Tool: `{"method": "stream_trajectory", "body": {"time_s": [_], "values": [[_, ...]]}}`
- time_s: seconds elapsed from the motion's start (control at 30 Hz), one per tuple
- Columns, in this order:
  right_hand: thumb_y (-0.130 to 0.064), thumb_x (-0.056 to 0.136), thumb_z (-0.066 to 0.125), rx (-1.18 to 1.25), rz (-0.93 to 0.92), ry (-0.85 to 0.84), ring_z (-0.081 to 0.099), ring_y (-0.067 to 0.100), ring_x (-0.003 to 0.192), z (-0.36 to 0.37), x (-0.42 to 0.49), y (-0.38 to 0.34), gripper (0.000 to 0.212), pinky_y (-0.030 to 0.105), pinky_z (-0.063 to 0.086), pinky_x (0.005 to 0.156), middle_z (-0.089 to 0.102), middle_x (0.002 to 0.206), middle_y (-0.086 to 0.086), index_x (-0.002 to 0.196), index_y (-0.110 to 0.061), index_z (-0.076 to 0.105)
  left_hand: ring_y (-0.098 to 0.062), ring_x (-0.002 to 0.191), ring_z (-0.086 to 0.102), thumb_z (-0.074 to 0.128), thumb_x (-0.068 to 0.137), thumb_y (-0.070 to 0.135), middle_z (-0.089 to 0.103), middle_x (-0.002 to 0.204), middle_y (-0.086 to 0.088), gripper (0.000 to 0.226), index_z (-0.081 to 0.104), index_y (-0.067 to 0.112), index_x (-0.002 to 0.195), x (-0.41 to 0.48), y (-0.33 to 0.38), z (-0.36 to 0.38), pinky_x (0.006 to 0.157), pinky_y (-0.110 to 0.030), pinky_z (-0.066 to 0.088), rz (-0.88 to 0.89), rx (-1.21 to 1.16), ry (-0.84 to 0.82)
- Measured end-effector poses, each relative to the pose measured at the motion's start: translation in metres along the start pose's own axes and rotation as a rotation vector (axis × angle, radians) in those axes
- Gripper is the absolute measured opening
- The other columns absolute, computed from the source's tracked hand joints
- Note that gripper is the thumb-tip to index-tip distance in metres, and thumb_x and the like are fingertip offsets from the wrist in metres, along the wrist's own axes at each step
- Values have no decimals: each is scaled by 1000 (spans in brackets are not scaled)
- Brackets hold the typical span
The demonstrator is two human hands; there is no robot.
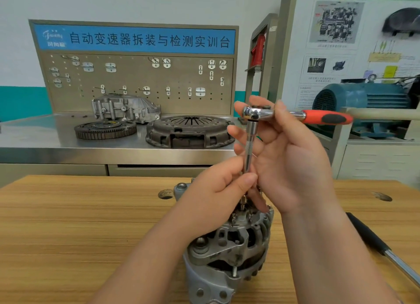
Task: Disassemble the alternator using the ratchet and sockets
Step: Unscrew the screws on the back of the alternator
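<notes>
The alternator (227,247), a ribbed casting of dull grey aluminium with slotted vents and rounded mounting lugs, is stood on end on the wood-grain table (68,224), at 6 o'clock in the view. A slim chromed extension (248,144) with a knurled band is held upright over its top end. The bar's lower tip is hidden behind fingers, so its seating cannot be told.

The lower part of the extension is pinched narrowly between thumb and fingertips of the left hand (216,197), just above the casting. The ratchet (259,113) is fitted on top of the bar. Its polished head is gripped between thumb and forefinger of the right hand (291,167), the other fingers loosely curled beside the bar. Its orange handle with a black rubber inlay points to 3 o'clock.

At 3 o'clock of the alternator a black-handled tool (368,235) with a bright steel shaft lies on the table. Beyond, at 11 o'clock, a toothed flywheel (105,128), a round clutch cover (191,131) and a cast housing (125,108) are set on a brushed-steel bench (45,135).
</notes>
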State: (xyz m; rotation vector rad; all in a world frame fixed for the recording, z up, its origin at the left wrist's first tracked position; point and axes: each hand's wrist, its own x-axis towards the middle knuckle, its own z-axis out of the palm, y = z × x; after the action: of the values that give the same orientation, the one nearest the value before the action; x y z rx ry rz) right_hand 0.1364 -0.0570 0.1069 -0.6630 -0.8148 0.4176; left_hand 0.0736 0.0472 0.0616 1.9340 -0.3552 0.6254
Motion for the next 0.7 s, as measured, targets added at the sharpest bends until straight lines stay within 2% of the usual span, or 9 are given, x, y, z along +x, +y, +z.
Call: {"method": "stream_trajectory", "body": {"time_s": [0.1, 0.2, 0.27, 0.37, 0.47, 0.5, 0.6, 0.63, 0.7], "values": [[-32, 87, 61, -226, -248, 97, 68, 13, 91, 1, -3, 6, 15, 27, 53, 80, 74, 101, -2, 96, -28, 72, -39, 73, 66, 47, 93, 25, 72, 71, 4, 18, 62, 31, 84, 2, -2, 2, 78, -53, 53, -14, 27, 58], [-25, 88, 61, -702, -575, 154, 66, 5, 102, 2, -5, 5, 20, 29, 51, 92, 71, 102, -13, 99, -41, 65, -55, 79, 59, 52, 86, 40, 74, 79, 0, 16, 66, 33, 90, 4, -5, 4, 78, -68, 47, -32, -38, 89], [-31, 88, 63, -846, -538, 125, 64, 5, 106, 3, -3, 3, 21, 35, 49, 99, 67, 106, -16, 102, -46, 58, -55, 84, 59, 52, 81, 45, 74, 84, -1, 24, 66, 31, 94, 5, -6, 4, 80, -69, 47, -39, -59, 100], [-38, 81, 60, -458, -288, 112, 66, 4, 96, 8, -2, 3, 27, 26, 53, 94, 73, 104, -5, 107, -34, 64, -48, 78, 62, 50, 86, 43, 73, 80, 2, 27, 65, 21, 94, 4, -7, 3, 80, -60, 51, -1, -59, 68], [-38, 82, 50, -114, -74, 71, 69, 15, 85, 4, -4, 2, 40, 23, 56, 73, 76, 100, 2, 115, -19, 61, -13, 71, 66, 44, 94, 33, 68, 76, 10, 24, 60, 17, 87, 2, -5, 5, 73, -27, 52, 47, -67, 40], [-40, 80, 49, -73, -22, 47, 70, 15, 83, 3, -4, 1, 42, 24, 55, 71, 76, 99, 0, 115, -19, 60, -8, 71, 64, 43, 95, 31, 66, 75, 11, 24, 58, 15, 85, 2, -4, 5, 72, -22, 49, 44, -75, 25], [-38, 83, 56, -71, -54, -3, 70, 15, 87, 0, -1, 3, 28, 26, 56, 76, 76, 100, -1, 105, -26, 68, -13, 70, 66, 45, 96, 26, 67, 71, 9, 22, 61, 31, 82, 2, -3, 3, 74, -31, 50, 35, -60, 24], [-33, 85, 61, -98, -122, -12, 69, 16, 90, -2, -1, 4, 19, 27, 56, 79, 75, 100, 0, 99, -29, 73, -20, 71, 67, 47, 96, 27, 69, 71, 8, 24, 62, 37, 80, 3, -4, 2, 75, -38, 52, 27, -47, 37], [-25, 85, 67, -330, -338, -4, 66, 16, 100, -5, -3, 1, 14, 32, 53, 89, 73, 104, -2, 92, -34, 76, -44, 74, 64, 49, 91, 38, 73, 72, 4, 16, 63, 35, 83, 3, -6, 1, 80, -57, 52, 6, -33, 49]]}}
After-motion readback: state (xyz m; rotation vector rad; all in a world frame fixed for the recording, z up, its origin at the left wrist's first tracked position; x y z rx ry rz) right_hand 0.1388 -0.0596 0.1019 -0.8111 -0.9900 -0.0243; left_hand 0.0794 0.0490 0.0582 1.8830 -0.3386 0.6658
